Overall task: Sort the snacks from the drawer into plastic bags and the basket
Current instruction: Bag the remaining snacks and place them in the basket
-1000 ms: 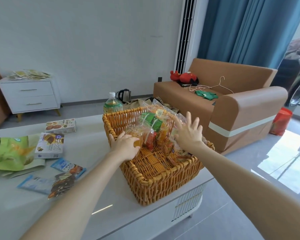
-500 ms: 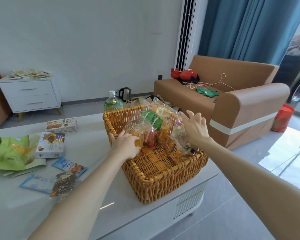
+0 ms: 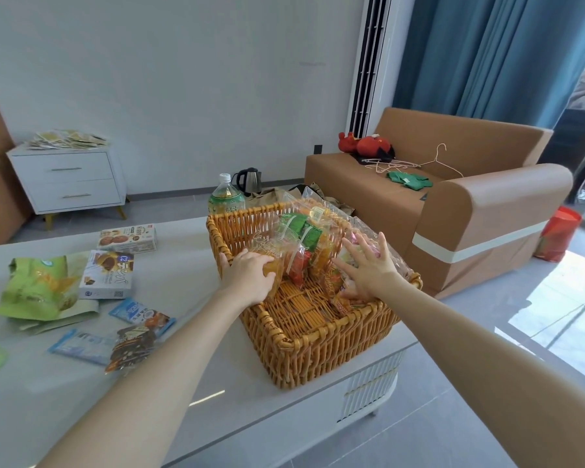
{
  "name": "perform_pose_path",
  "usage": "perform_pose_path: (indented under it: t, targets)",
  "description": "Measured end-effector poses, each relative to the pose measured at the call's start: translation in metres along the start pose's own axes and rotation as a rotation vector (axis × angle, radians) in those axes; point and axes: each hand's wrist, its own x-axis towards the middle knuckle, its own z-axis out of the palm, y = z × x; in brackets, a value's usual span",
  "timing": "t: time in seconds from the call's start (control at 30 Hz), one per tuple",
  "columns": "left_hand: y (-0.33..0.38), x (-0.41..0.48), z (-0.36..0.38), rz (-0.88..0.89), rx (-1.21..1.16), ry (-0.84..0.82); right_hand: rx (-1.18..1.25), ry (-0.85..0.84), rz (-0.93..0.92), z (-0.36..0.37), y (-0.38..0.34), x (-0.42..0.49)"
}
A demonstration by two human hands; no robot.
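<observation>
Head view, as I saw it from the remote station. The basket [image 3: 318, 359] stood on the counter [image 3: 65, 393], at its right end. Clear bags of snacks [image 3: 321, 255] stood upright in the far half of the basket; the near half showed bare wicker.

- L hand [image 3: 249, 276]: inside the basket by its left wall, fingers curled over an orange bag [image 3: 273, 269], gripping it.
- R hand [image 3: 368, 268]: flat, fingers spread, pressing on the bags at the right side, holding nothing.
- Green packets [image 3: 301, 233]: btwn the two hands, further back.

Left of the basket & apart from it, the counter carried a green pouch [image 3: 38, 288], two boxes [image 3: 107, 275] [image 3: 127, 238], blue packets [image 3: 139, 312] and a dark packet [image 3: 132, 346]. Beyond the far rim stood a bottle [image 3: 226, 197] & a kettle [image 3: 249, 180]. A sofa [image 3: 487, 211] stood at right.
</observation>
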Motion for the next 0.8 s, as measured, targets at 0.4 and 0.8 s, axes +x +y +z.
perform_pose_path:
  t: [0.4, 0.8]
  targets:
    - [-0.025, -0.082, -0.1, -0.064, -0.242, 0.435, 0.748, 0.701, -0.113, -0.129, -0.043, -0.095]
    - [-0.125, -0.246, -0.153, -0.211, -0.183, 0.405, 0.948, 0.604, -0.358, -0.193, -0.163, -0.164]
